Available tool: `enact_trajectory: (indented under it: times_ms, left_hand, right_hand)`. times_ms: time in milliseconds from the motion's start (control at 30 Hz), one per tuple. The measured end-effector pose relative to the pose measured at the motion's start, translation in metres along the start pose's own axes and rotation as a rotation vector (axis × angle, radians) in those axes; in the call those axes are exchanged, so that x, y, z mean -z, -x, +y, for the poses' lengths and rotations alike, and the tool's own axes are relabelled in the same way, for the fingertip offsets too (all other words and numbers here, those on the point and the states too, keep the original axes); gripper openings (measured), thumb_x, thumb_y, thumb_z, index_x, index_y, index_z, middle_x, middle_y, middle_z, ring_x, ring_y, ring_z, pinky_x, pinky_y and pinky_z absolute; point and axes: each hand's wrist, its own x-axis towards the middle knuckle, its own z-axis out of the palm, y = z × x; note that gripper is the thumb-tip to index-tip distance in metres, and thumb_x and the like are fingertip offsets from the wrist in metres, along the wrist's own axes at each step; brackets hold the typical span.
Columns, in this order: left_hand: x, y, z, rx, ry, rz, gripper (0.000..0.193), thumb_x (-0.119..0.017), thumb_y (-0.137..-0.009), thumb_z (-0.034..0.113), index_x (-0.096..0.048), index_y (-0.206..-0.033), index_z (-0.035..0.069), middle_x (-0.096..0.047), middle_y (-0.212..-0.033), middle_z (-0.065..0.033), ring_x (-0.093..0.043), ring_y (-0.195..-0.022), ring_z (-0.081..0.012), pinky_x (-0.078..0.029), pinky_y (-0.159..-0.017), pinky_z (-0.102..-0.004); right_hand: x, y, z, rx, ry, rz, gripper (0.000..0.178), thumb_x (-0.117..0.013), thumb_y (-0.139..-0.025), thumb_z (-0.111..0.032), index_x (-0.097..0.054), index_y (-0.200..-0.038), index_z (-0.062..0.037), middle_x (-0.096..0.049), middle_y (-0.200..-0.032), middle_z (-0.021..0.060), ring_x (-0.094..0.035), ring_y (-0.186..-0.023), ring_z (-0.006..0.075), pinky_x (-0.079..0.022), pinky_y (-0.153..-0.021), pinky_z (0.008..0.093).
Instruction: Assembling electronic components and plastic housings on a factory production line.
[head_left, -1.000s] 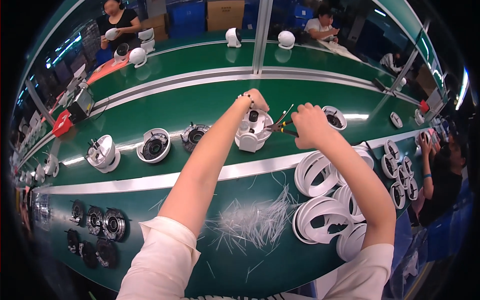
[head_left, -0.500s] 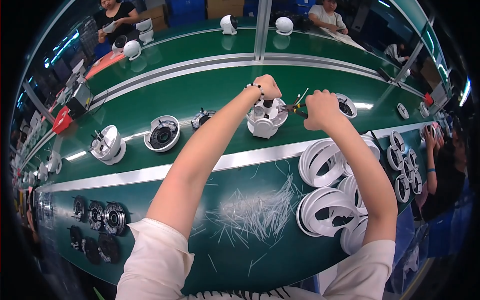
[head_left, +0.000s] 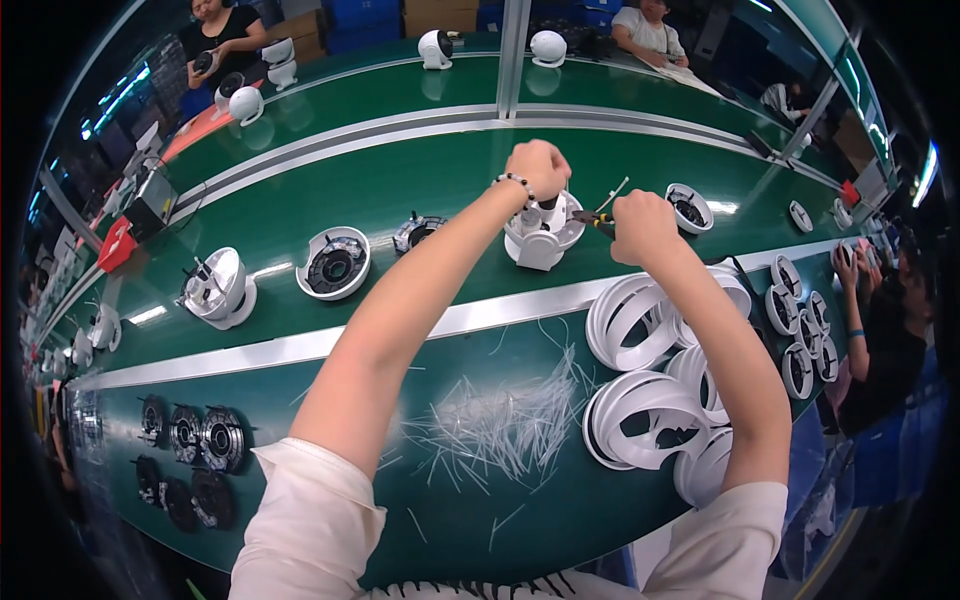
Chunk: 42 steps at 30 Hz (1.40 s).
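Note:
On the green belt stands a white camera housing point(head_left: 539, 250), its cup-shaped inside facing up. My left hand point(head_left: 540, 168) is closed just above it, over a dark part inside the cup; what the fingers pinch is hidden. A beaded bracelet circles that wrist. My right hand point(head_left: 645, 226) grips a pair of pliers point(head_left: 603, 219) with yellow and black handles, its jaws at the housing's right rim. A thin white strip point(head_left: 619, 189) sticks up slantwise beside the right fingers.
Thin clear strips point(head_left: 500, 425) lie heaped on the near table. White ring covers point(head_left: 640, 420) are stacked at right, black round parts point(head_left: 186, 432) at left. Along the belt sit another housing point(head_left: 222, 285), a round white shell point(head_left: 333, 263) and a white shell point(head_left: 689, 207). Other people work around.
The view has shifted slightly. The white strip by my right hand leans more to the right. Both hands stay at the housing. The person at far left now holds a dark round part.

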Motion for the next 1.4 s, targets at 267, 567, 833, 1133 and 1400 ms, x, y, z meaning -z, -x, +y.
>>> enact_trajectory:
  times_ms: [267,567,833,1133,1400]
  left_hand:
    - [0.08,0.095,0.005,-0.088,0.431,-0.804,0.02,-0.062,-0.076,0.007,-0.061,-0.091,-0.006,-0.065,-0.078,-0.011,-0.063,-0.066,-0.0138,-0.051,-0.066,-0.0245]
    - [0.016,0.129,-0.095,-0.113,-0.666,-0.08,0.027,-0.062,-0.068,0.025,-0.059,-0.08,0.001,-0.057,-0.09,-0.0168,-0.053,-0.092,-0.0302,-0.047,-0.073,-0.0396]
    - [0.083,0.243,-0.065,-0.309,-0.466,0.134,0.015,-0.055,-0.072,0.012,-0.058,-0.081,0.001,-0.059,-0.084,-0.0115,-0.057,-0.084,-0.0249,-0.049,-0.064,-0.0348]
    - [0.189,0.482,-0.06,-0.093,-0.785,0.109,0.019,-0.054,-0.068,0.01,-0.06,-0.085,0.002,-0.059,-0.096,-0.0071,-0.052,-0.1,-0.022,-0.045,-0.079,-0.0338]
    - [0.198,0.517,-0.052,0.137,-0.678,-0.189,0.057,-0.068,-0.062,0.029,-0.051,-0.107,-0.001,-0.049,-0.117,-0.0122,-0.046,-0.111,-0.0263,-0.042,-0.083,-0.0401]
  right_hand:
    - [0.046,0.025,0.042,-0.186,-0.087,0.222,0.023,-0.063,-0.055,-0.016,-0.063,-0.074,-0.0037,-0.06,-0.073,0.0166,-0.059,-0.074,0.0319,-0.049,-0.067,0.0401]
    - [0.104,0.053,0.022,-0.067,-0.091,0.405,0.031,-0.062,-0.058,-0.019,-0.062,-0.085,-0.0037,-0.059,-0.083,0.017,-0.056,-0.083,0.0318,-0.046,-0.073,0.0398]
    - [0.148,0.092,-0.021,0.146,-0.149,0.604,0.033,-0.062,-0.055,-0.009,-0.057,-0.086,-0.0012,-0.053,-0.074,0.0118,-0.053,-0.072,0.0303,-0.042,-0.064,0.037]
    - [0.162,0.078,-0.103,0.503,-0.253,0.684,0.034,-0.061,-0.056,-0.008,-0.056,-0.089,-0.0012,-0.053,-0.073,0.0121,-0.053,-0.07,0.0314,-0.041,-0.062,0.0372]
    - [0.178,0.065,-0.187,0.591,-0.25,0.596,0.032,-0.062,-0.055,-0.011,-0.06,-0.085,-0.0009,-0.055,-0.074,0.0128,-0.056,-0.074,0.03,-0.045,-0.065,0.0373]
